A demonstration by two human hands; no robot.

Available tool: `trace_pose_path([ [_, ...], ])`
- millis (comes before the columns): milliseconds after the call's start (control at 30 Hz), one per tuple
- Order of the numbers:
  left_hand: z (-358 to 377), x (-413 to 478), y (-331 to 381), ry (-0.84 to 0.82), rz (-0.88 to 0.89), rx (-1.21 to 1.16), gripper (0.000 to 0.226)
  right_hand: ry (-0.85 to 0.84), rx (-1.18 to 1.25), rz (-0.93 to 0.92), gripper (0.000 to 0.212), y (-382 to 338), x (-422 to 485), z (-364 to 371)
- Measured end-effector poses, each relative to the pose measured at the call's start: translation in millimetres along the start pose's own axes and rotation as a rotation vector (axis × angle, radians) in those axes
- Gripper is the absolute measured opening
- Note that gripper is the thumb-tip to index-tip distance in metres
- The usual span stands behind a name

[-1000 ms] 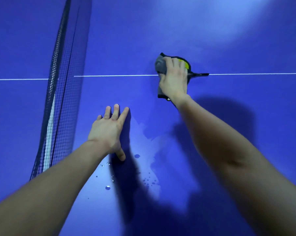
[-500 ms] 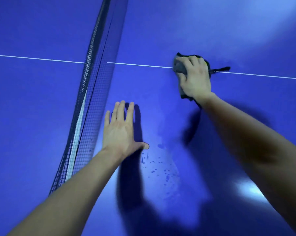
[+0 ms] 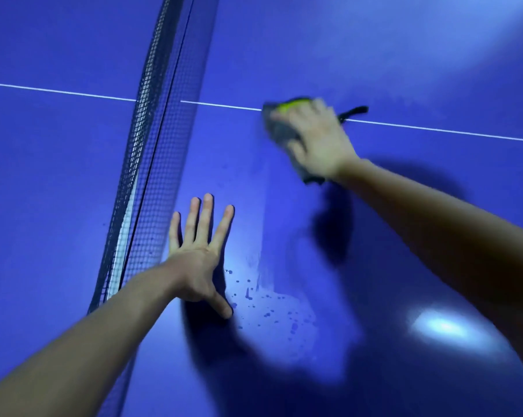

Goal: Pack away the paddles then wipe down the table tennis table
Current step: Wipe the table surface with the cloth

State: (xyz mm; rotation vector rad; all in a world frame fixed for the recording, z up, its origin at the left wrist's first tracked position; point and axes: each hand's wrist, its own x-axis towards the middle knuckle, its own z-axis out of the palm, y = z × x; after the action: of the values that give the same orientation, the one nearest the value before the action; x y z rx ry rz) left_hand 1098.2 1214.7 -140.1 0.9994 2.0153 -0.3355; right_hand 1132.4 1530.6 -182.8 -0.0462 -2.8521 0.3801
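The right grip (image 3: pixel 317 142), closed over the cloth (image 3: pixel 279 127) and blurred mid-stroke, had slid it along the white line (image 3: pixel 434 131), nearer the net (image 3: pixel 151 139) than a second before. The left grip (image 3: pixel 194 263) stayed flat and spread on the worktop (image 3: pixel 404 55) beside the net, holding nothing. Droplets (image 3: pixel 269 311) by its thumb remained, so wiping was under way but that wet patch likely still needed a pass. No paddles showed.
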Motion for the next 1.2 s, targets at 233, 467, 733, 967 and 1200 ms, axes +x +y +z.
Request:
trace_pose_path([
  [233,3,-1,-1,0.007,0.007,0.006,0.192,-0.052,0.217,-0.004,0.057,-83,-65,10],
  [467,5,3,-3,0.003,0.001,0.005,0.193,-0.521,0.423,-0.482,0.052,-71,-80,8],
  [733,5,1,-3,0.032,0.015,-0.002,0.194,0.032,0.203,0.152,0.051,-81,-40,10],
  [967,3,0,-2,0.020,0.018,0.006,0.193,-0.293,0.222,-0.212,0.044,-92,-129,-12],
  [1200,5,1,-3,0.048,0.016,0.001,0.194,0.141,0.093,0.376,0.044,-33,-19,8],
])
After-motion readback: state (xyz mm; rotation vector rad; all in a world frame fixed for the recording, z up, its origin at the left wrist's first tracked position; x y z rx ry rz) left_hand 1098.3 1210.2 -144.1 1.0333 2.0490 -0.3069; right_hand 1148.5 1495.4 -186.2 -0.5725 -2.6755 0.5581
